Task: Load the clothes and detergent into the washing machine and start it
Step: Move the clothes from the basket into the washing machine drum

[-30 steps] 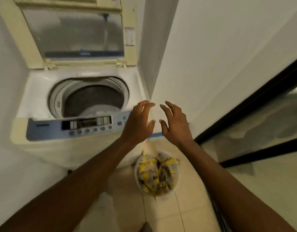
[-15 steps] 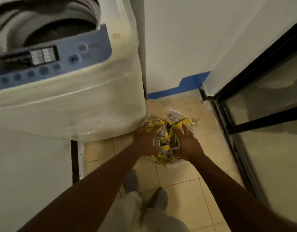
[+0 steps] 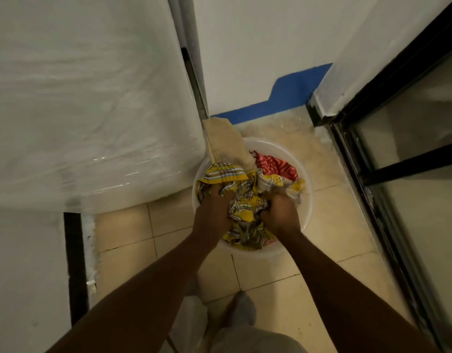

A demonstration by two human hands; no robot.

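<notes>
A white round basin [image 3: 305, 200] stands on the tiled floor beside the washing machine [image 3: 92, 110], whose plastic-wrapped white front fills the upper left. In the basin lies a yellow plaid cloth [image 3: 245, 197], with a red patterned cloth [image 3: 274, 165] and a beige cloth [image 3: 226, 143] behind it. My left hand [image 3: 214, 210] is closed on the yellow plaid cloth at its left side. My right hand [image 3: 279, 212] grips the same cloth at its right side. The machine's tub and control panel are out of view.
A white wall with a blue painted strip [image 3: 281, 98] rises behind the basin. A black-framed glass door [image 3: 398, 161] runs along the right. My feet [image 3: 240, 312] stand on the beige tiles just in front of the basin.
I have bent down from the machine's top to the basin. Both hands went from open in the air to closed on the yellow plaid cloth, digging deeper into the pile.
</notes>
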